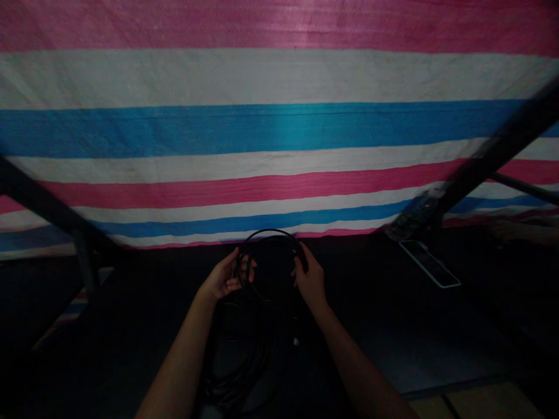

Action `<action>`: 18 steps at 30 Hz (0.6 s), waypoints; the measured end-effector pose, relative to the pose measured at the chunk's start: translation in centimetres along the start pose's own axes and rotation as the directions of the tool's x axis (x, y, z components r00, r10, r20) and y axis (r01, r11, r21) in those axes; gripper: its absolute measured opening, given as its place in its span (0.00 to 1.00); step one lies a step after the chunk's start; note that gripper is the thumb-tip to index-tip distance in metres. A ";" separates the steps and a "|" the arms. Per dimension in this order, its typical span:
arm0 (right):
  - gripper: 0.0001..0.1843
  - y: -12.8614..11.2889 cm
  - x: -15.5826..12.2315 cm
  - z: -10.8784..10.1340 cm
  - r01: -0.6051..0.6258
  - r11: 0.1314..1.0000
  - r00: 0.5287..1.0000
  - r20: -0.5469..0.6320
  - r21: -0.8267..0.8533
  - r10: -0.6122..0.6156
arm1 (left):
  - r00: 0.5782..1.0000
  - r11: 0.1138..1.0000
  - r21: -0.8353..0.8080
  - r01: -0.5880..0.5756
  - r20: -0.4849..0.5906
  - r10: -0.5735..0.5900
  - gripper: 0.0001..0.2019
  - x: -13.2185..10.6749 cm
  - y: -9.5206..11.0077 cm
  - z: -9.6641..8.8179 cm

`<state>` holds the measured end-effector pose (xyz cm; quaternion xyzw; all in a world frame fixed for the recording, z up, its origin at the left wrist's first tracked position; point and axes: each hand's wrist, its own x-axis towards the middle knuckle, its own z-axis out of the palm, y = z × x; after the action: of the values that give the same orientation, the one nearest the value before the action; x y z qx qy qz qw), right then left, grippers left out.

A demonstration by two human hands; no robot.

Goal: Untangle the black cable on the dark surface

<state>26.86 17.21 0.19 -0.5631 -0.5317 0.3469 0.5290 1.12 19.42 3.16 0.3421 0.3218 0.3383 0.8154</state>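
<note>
A black cable [273,231] arches between my two hands above the dark table. My left hand [227,276] is closed loosely around the cable at the left, some fingers curled behind it. At the right end of the arch, my right hand [310,273] grips the same cable, with the thumb side toward the middle. Below and between my forearms lies a loose coil of black cable [240,372], hard to make out in the low light. Whether the coil joins the held loop I cannot tell. A small whitish bit [296,341] shows near my right forearm.
A phone-like flat object with a pale rim [430,265] lies at the right, beside a clear plastic bag or wrapper [414,215]. Dark slanting frame bars [502,151] stand on both sides. A striped tarp [279,128] hangs behind the dark table [371,326].
</note>
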 end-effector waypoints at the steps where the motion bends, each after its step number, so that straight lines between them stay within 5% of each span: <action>1: 0.31 0.2 0.0 0.0 0.058 0.996 0.998 0.001 -0.067 -0.059 | 1.000 1.000 -0.006 0.008 0.003 -0.008 0.28 0.0 0.0 0.0; 6: 0.31 0.6 -0.1 0.2 0.193 0.970 0.981 -0.004 -0.145 -0.196 | 1.000 1.000 -0.026 0.014 -0.017 -0.015 0.26 -0.1 0.0 0.2; 12: 0.22 -0.4 -0.4 -0.2 0.239 0.966 0.918 -0.299 -0.101 -0.259 | 0.989 0.998 -0.002 -0.056 -0.140 0.055 0.13 0.0 0.1 0.0; 15: 0.17 -1.1 -0.2 -0.8 0.218 0.973 0.877 -0.453 0.075 -0.162 | 0.975 0.997 0.054 -0.064 -0.209 0.074 0.13 0.1 0.1 -0.3; 18: 0.14 -2.0 0.3 -1.7 0.190 0.909 0.890 -0.456 0.371 0.000 | 0.962 0.991 0.130 -0.038 -0.262 0.071 0.16 -0.1 0.1 -0.6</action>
<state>28.05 16.87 2.53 -0.4781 -0.3397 0.2842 0.7585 0.57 19.65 2.95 0.3520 0.4391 0.3831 0.7325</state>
